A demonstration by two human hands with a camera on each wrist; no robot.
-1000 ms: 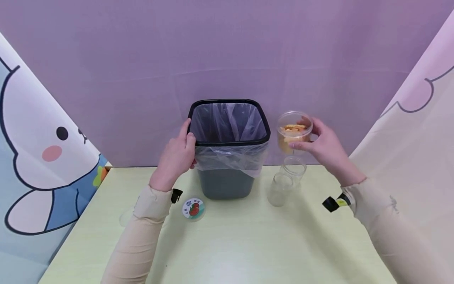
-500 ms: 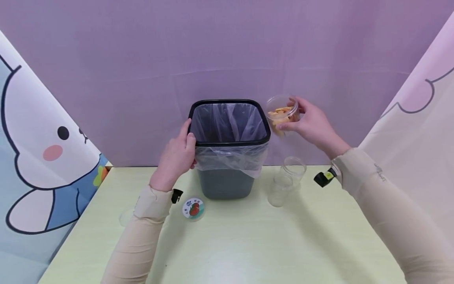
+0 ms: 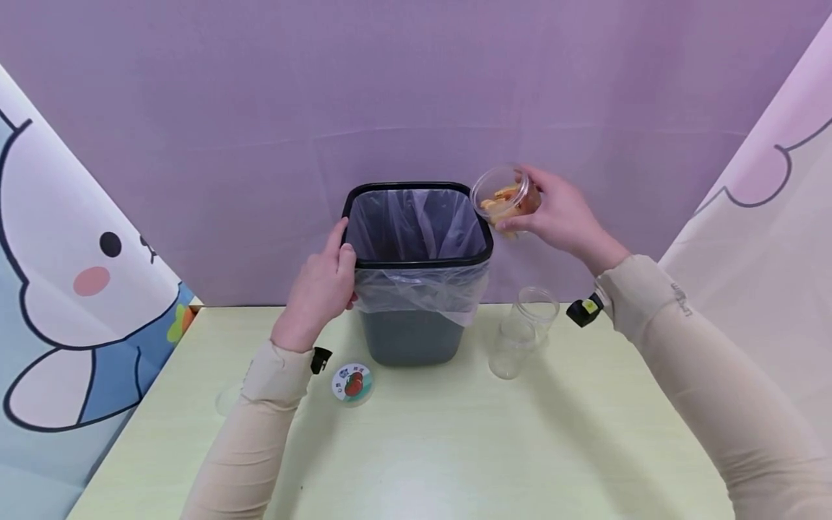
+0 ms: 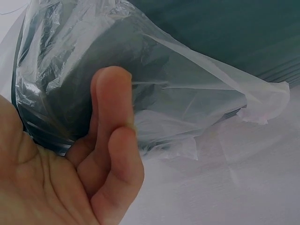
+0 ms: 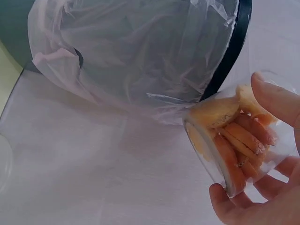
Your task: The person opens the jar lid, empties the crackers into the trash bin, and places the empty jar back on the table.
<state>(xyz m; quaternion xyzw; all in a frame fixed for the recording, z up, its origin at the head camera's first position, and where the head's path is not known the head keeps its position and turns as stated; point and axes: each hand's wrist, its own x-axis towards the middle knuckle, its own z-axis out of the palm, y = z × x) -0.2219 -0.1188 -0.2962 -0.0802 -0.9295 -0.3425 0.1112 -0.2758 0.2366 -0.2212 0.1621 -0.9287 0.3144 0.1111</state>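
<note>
A grey trash bin [image 3: 412, 338] with a black rim and clear plastic liner [image 3: 429, 289] stands upright at the back of the table. My left hand [image 3: 318, 285] holds its left rim near the front corner; the left wrist view shows curled fingers [image 4: 115, 101] beside the liner. In my right hand [image 3: 562, 217] is a clear plastic jar [image 3: 499, 195], gripped around its side and tilted left, its mouth at the bin's right rim. Orange and tan pieces [image 5: 241, 138], of a kind I cannot tell, lie inside the jar.
Two clear cups [image 3: 512, 352] stand on the table right of the bin. A round lid [image 3: 352, 383] with a red fruit picture lies in front of it. Beside the left sleeve is a faint clear round object [image 3: 227, 399]. A purple cloth [image 3: 416, 87] hangs behind.
My right hand has moved left and up with the jar, from beside the bin to its right rim, and the jar has tipped leftward. The left hand stays on the bin.
</note>
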